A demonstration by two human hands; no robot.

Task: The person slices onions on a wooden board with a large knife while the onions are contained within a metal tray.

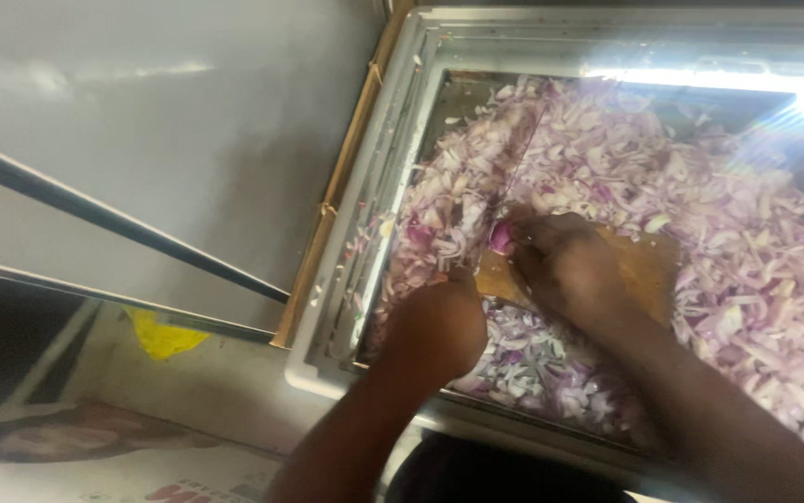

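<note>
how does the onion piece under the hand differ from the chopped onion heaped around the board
The purple onion piece is one solid chunk, while the heap of chopped pale purple onion is loose small bits. The chunk lies on the brown wooden board, pinned by the right hand beside the left hand; the heap spreads untouched across the metal tray. The chunk looks darker, the heap paler. Both are purple onion.

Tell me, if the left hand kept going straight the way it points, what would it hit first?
Probably the heap of chopped onion just beyond the left hand, though depth is hard to judge.
</note>
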